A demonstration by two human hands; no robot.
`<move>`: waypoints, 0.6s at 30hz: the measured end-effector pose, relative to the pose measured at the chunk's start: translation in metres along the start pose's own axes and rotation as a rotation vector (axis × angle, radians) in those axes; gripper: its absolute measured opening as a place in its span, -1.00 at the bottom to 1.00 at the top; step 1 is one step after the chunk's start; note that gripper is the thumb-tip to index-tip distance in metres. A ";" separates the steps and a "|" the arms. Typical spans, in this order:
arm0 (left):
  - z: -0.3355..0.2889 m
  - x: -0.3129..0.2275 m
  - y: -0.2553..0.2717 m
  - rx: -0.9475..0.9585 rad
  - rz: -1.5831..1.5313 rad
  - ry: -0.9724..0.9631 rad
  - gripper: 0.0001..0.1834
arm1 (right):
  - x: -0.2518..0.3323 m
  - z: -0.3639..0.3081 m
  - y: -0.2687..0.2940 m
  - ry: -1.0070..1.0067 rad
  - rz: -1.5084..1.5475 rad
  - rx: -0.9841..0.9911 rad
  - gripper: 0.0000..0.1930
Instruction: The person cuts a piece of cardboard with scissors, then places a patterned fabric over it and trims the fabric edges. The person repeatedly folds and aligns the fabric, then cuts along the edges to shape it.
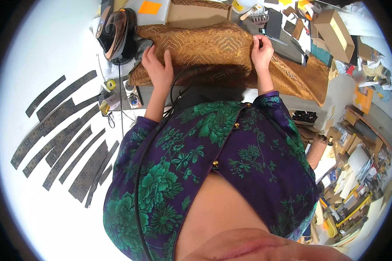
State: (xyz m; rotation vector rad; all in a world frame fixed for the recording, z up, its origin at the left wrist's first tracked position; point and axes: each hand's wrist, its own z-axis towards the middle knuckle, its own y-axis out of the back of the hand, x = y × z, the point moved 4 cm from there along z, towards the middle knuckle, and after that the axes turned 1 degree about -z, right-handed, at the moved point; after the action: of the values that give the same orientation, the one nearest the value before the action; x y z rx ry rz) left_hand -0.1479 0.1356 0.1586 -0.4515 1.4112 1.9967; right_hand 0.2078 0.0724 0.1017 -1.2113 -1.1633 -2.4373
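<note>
We have the gold brocade cloth spread over the padded board in front of us, and it looks partly settled: the stretch between our hands lies fairly flat, while the right-hand end still hangs in loose folds off the edge, so we judge the smoothing begun but not finished. The iron stands idle at the far left corner of the board, just beside the cloth and untouched, which suggests that pressing is still to come.

Our left hand lies open, palm down, fingers spread on the cloth near its left edge, pressing rather than gripping. Our right hand is closed in a pinch on a fold of the same cloth near the far edge, thumb and fingers bunched on the fabric. The cloth thus runs under the left hand and between the fingers of the right.

On the white table to our left, well apart from both hands, dark patterned strips lie in a rough fan, already cut.
</note>
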 end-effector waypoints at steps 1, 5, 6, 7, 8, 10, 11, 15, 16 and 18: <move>-0.006 0.011 0.005 0.016 -0.033 0.121 -0.56 | 0.001 0.000 0.000 0.002 -0.003 0.001 -0.87; -0.035 0.033 0.008 0.166 0.132 0.057 -0.70 | -0.001 0.000 -0.001 -0.009 -0.004 0.006 -0.86; -0.039 0.034 0.008 0.175 0.149 0.047 -0.71 | -0.001 0.000 -0.002 -0.004 0.000 0.005 -0.86; -0.042 0.035 0.007 0.184 0.166 0.036 -0.71 | -0.002 -0.001 -0.002 -0.009 -0.001 0.006 -0.86; -0.043 0.036 0.005 0.176 0.149 0.012 -0.74 | -0.001 -0.001 -0.002 -0.011 -0.001 0.007 -0.86; -0.046 0.039 0.002 0.172 0.107 0.011 -0.75 | 0.000 -0.001 -0.002 -0.009 0.001 0.002 -0.86; -0.046 0.039 0.002 0.169 0.085 0.010 -0.75 | 0.000 -0.001 0.000 -0.003 0.002 -0.005 -0.86; -0.053 0.036 0.010 0.146 0.078 -0.028 -0.76 | 0.004 -0.002 0.004 0.023 0.013 -0.029 -0.87; -0.055 0.038 0.010 0.155 0.080 -0.026 -0.76 | 0.004 -0.003 0.005 0.029 0.003 -0.023 -0.87; -0.056 0.037 0.011 0.169 0.082 -0.027 -0.76 | 0.003 -0.006 0.007 0.040 -0.016 -0.012 -0.87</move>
State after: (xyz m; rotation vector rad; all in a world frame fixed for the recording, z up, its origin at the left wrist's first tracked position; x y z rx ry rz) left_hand -0.1871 0.0926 0.1237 -0.2953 1.5888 1.9196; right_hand 0.2058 0.0641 0.1057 -1.1551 -1.1529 -2.4718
